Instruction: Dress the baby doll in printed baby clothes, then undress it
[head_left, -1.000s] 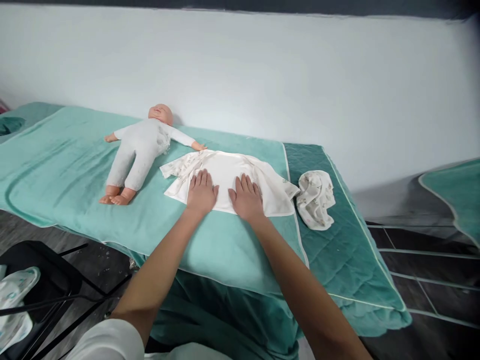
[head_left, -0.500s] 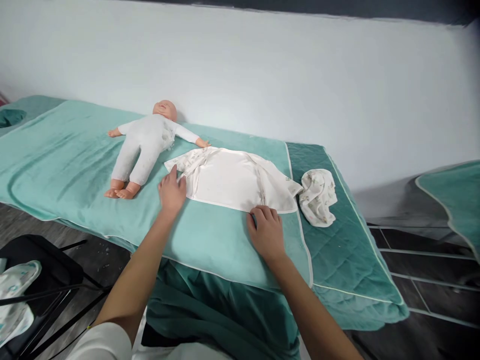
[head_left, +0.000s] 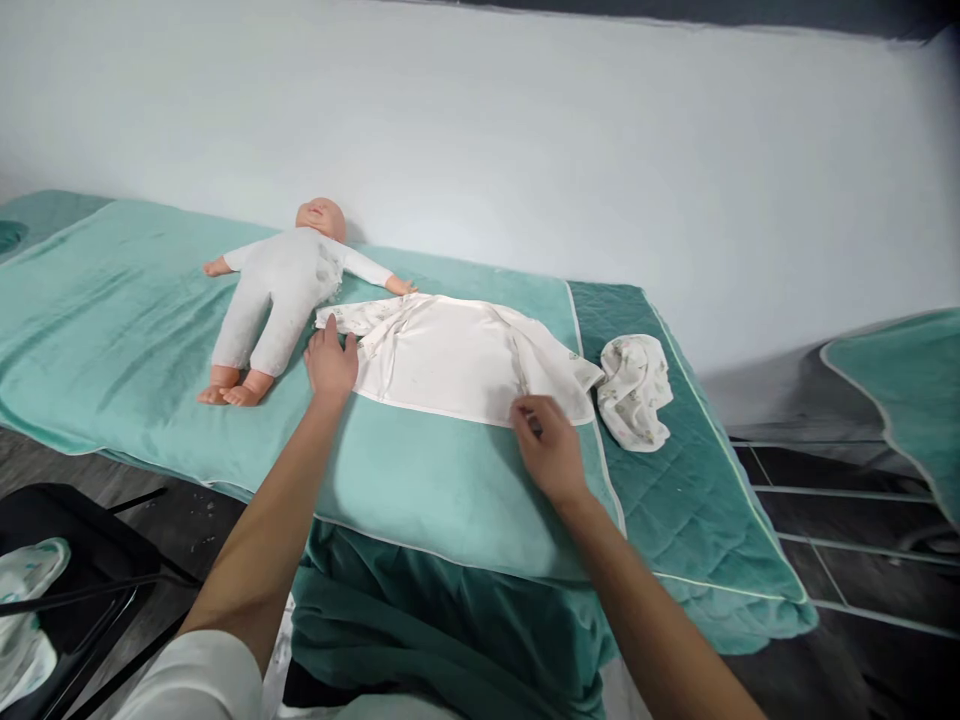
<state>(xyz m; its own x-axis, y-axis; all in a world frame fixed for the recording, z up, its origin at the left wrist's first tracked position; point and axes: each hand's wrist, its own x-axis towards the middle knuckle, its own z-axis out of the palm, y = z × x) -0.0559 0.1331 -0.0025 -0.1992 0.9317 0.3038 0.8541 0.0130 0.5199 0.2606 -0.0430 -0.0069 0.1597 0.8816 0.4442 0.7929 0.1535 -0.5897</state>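
Note:
A white baby garment (head_left: 450,355) lies spread flat on a teal towel (head_left: 420,480) covering the table. My left hand (head_left: 330,358) rests at the garment's left corner, fingers close together on the cloth edge. My right hand (head_left: 551,447) is at the garment's near right hem, fingers curled in a pinch at the edge. A baby doll (head_left: 274,290) in a pale suit lies on its back to the left, one arm stretched toward the garment.
A crumpled patterned cloth (head_left: 636,390) sits to the right on the darker quilted cover (head_left: 675,500). A white wall runs behind the table. A black chair (head_left: 67,570) with a patterned cloth stands at lower left. Another teal-covered surface (head_left: 907,390) is at far right.
Both hands left the middle of the garment, where they lay flat, and moved apart: the left to the left corner, the right to the near right hem, its fingers now curled.

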